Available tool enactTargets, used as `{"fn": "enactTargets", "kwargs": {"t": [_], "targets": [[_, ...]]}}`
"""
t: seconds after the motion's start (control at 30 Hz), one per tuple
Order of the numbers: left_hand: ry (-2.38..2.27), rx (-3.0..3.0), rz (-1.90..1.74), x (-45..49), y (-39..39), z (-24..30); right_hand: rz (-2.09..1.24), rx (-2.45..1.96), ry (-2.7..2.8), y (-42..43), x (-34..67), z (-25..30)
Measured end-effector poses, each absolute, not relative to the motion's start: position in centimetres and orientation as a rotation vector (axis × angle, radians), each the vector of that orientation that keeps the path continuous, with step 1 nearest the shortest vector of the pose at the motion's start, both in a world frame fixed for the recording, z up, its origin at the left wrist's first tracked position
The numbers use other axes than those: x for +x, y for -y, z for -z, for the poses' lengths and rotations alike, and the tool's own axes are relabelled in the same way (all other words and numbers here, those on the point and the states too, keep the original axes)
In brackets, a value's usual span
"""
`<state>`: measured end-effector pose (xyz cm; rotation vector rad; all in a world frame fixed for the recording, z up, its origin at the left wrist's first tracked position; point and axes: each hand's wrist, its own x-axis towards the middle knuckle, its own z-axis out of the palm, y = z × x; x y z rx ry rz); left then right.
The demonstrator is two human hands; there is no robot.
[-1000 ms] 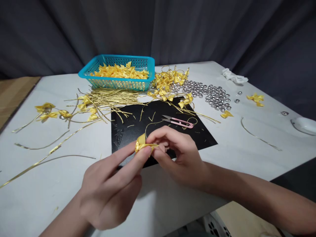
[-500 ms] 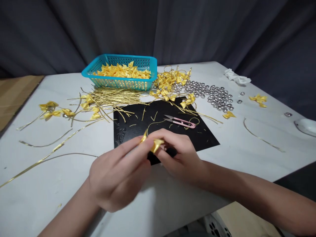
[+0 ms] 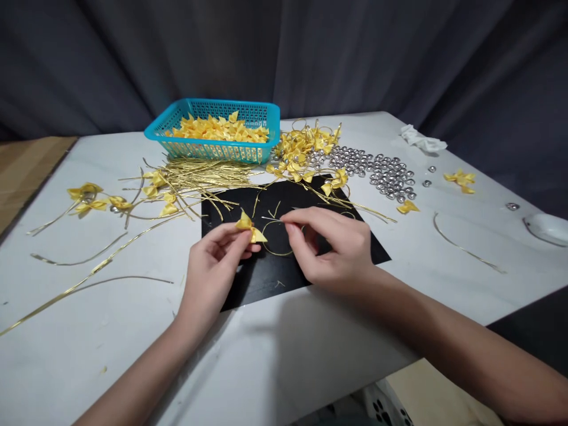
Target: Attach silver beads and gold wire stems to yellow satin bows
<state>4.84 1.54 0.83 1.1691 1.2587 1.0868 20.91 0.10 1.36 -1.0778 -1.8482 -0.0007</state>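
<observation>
Bow (image 3: 251,228) and needle (image 3: 271,219) held over black mat (image 3: 255,287), center of frame.
Left hand (image 3: 213,255) grip is clamped on the bow, just left of center; right hand (image 3: 335,245) grip is clamped on the needle, pointed left, near the bow but apart. Thread (image 3: 277,255) is looped between the hands. Blue basket (image 3: 213,142) is seen upper left of center, silver beads (image 3: 393,177) right of center, on white desk (image 3: 248,373).

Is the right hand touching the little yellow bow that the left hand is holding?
Apart. The head view shows black mat between the right hand's fingertips and the yellow bow, pinched in the left hand.
</observation>
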Motion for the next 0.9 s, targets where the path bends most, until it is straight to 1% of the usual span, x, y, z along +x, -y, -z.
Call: {"fn": "enactTargets", "kwargs": {"t": [0.2, 0.43, 0.5, 0.63, 0.83, 0.9], "targets": [[-1.273, 1.212, -0.900, 4.7, -2.1, -0.1, -0.036, -1.096, 1.755, 0.0, 20.9, -1.9], [-1.151, 1.189, -0.903, 4.5, -2.3, 0.9, 0.148, -0.966, 1.911, -0.2, 20.7, -1.7], [-1.133, 1.203, -0.850, 4.4, -2.4, 0.9, 0.142, -0.946, 1.935, -0.3, 20.9, -1.6], [-1.142, 1.352, -0.724, 4.2, -2.5, 0.6, -0.033, -0.932, 1.997, -0.8, 21.3, -1.3], [-1.190, 1.427, -0.710, 4.1, -2.5, 0.5, -0.302, -1.035, 1.904, -0.9, 20.5, -0.6], [-1.175, 1.417, -0.715, 4.1, -2.6, 0.6, -0.339, -1.062, 1.845, -0.9, 20.3, -0.5]]}}
